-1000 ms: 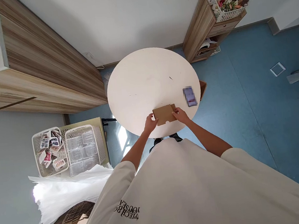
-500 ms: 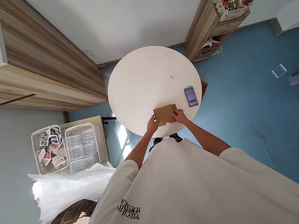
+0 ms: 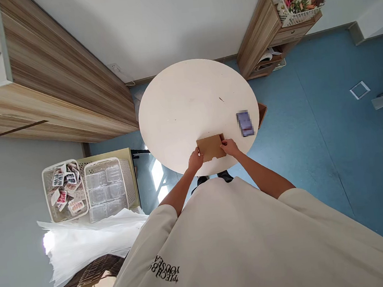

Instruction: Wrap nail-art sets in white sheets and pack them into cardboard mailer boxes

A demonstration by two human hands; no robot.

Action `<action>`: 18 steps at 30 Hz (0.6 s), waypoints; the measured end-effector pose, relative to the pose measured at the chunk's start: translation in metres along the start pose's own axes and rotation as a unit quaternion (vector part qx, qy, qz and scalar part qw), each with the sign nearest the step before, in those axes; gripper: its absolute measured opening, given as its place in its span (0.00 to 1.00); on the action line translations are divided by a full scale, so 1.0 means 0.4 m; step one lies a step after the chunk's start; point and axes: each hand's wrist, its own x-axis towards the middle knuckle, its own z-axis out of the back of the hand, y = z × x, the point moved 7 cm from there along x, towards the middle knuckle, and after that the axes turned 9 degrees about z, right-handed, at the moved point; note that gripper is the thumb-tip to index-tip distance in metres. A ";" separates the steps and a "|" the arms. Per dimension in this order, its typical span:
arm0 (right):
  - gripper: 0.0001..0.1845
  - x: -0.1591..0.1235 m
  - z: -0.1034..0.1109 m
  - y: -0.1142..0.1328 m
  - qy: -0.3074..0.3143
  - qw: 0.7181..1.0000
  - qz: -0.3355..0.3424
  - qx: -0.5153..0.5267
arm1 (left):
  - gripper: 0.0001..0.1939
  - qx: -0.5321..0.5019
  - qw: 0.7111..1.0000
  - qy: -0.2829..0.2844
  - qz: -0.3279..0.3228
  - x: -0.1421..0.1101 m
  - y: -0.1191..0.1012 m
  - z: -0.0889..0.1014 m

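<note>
A flat brown cardboard box (image 3: 211, 147) lies near the front edge of a round white table (image 3: 187, 103). My left hand (image 3: 195, 160) grips the box's left end, fingers curled on its edge. My right hand (image 3: 230, 147) pinches the box's right end. Both arms reach forward from my white shirt. To the right of the box, a small purple rectangular thing (image 3: 245, 123) lies on the table, blurred.
Two white baskets (image 3: 90, 187) with clear trays and small packets stand on a low stand at the left. White plastic sheets (image 3: 86, 246) lie below them. A wooden counter (image 3: 51, 85) runs at left, a wooden shelf (image 3: 265, 30) at back right. Blue floor surrounds.
Both hands stay on the box's ends, shifting only slightly. The view has drifted a little.
</note>
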 end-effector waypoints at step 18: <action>0.55 -0.061 -0.041 0.075 0.069 0.992 0.101 -0.034 | 0.50 -0.001 0.995 -0.066 -0.068 -0.040 -0.059 0.079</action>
